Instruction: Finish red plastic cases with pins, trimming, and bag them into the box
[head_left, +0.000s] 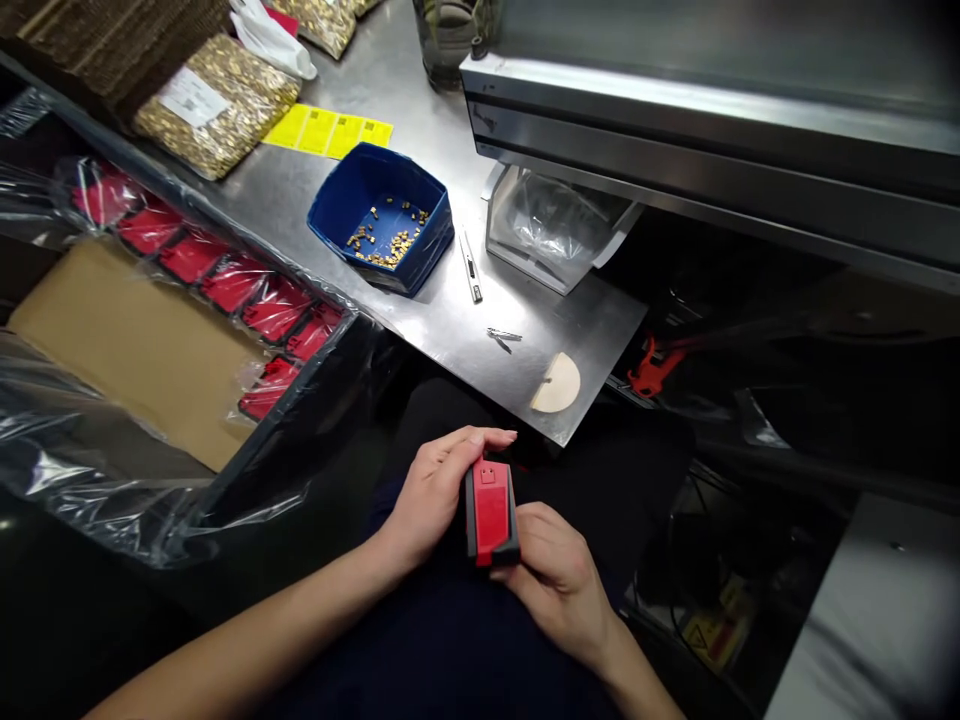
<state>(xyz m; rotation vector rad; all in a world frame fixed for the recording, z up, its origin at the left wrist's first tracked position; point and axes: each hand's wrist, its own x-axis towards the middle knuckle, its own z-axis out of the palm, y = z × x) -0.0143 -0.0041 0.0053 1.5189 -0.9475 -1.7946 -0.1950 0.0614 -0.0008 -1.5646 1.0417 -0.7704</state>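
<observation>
Both of my hands hold a small red and black plastic part (491, 512) over my lap, below the steel table's front edge. My left hand (435, 490) cups its left side, fingers stretched along the top. My right hand (555, 575) grips its lower right end. On the steel table (442, 320) above stands a blue bin (381, 215) with small brass pieces in it.
A plastic-lined cardboard box (135, 340) on the left holds a row of red parts (225, 285). Bags of brass pieces (217, 105), yellow labels (330, 132), a thin metal tool (470, 268), tweezers (504, 338), a clear container (551, 228) and a machine housing (712, 110) are on the table.
</observation>
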